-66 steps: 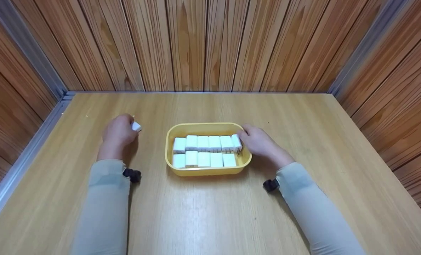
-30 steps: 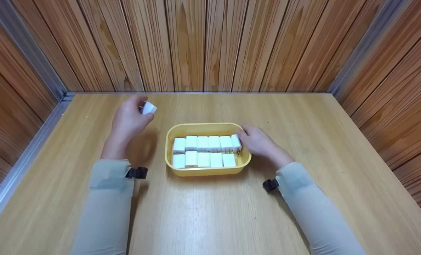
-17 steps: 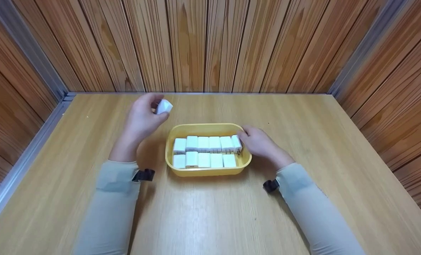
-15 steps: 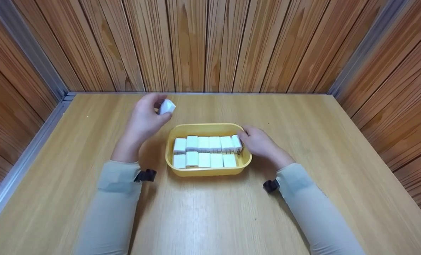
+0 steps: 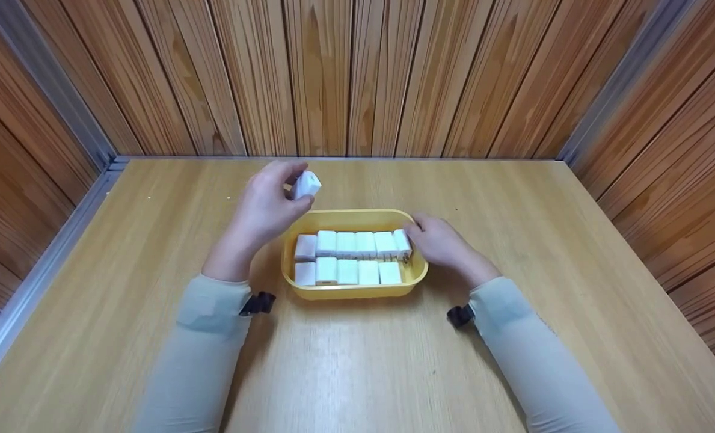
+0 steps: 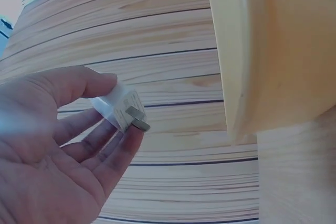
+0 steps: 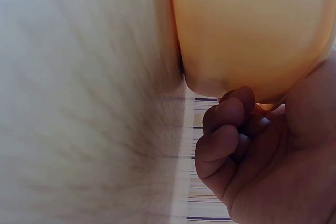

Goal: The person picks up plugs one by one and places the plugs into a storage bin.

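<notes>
My left hand (image 5: 267, 201) pinches a white plug charger (image 5: 307, 185) between thumb and fingers, raised above the back left of a yellow plastic tub (image 5: 354, 293). In the left wrist view the charger's two flat metal prongs (image 6: 137, 119) point away from the palm. Inside the tub, several white chargers (image 5: 346, 272) stand in two rows; the front row stops short of the right end. At the tub's right end my right hand (image 5: 444, 243) grips the rim, its thumb over the edge. The right wrist view shows curled fingers (image 7: 223, 140) against the outer wall.
The tub stands on a light wooden table (image 5: 345, 373). Wood-plank panels (image 5: 327, 78) rise behind it and at both sides, with metal profiles in the corners. A few tiny specks lie on the table at the back left.
My left hand has lifted the charger from the table at the left and carried it rightward to the tub's back left corner. My right hand and the tub have stayed put.
</notes>
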Demonstrator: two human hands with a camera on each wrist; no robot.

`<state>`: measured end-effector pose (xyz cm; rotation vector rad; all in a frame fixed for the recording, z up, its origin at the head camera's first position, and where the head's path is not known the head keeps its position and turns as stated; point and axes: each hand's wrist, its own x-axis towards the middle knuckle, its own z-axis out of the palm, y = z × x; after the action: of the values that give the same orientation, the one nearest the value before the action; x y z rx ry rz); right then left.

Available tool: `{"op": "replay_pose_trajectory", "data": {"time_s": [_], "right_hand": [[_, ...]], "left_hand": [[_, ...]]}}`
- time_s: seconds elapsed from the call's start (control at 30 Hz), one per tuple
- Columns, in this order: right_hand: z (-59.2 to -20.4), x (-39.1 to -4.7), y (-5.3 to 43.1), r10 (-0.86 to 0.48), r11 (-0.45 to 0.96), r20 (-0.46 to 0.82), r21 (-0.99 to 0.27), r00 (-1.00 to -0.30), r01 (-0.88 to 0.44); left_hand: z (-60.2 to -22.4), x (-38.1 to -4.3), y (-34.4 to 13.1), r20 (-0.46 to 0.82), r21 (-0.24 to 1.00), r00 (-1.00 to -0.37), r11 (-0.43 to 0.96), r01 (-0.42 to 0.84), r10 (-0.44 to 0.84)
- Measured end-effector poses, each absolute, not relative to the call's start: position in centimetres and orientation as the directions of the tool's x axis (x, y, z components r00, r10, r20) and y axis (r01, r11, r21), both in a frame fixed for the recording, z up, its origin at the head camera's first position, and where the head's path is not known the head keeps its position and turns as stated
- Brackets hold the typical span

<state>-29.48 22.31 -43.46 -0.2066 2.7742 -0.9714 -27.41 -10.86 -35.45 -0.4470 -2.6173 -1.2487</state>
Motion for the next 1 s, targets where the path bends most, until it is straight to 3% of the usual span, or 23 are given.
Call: {"op": "replay_pose_trajectory", "data": {"time_s": [0.2,1.0], "right_hand": [[-43.5,-29.5,22.4,-0.202,0.774,-0.139,-0.629,-0.969,-0.071],[-43.4,-29.4,22.3,-0.204,0.762,-0.145,-0.645,-0.968,-0.064]], "left_hand": [[-35.8,-27.3,-10.2,0.374,0.712,-0.897,0.547,0.440,0.235],[-36.9,-26.4,-7.5,0.326,0.664,-0.862,0.556,0.501,0.388]]}}
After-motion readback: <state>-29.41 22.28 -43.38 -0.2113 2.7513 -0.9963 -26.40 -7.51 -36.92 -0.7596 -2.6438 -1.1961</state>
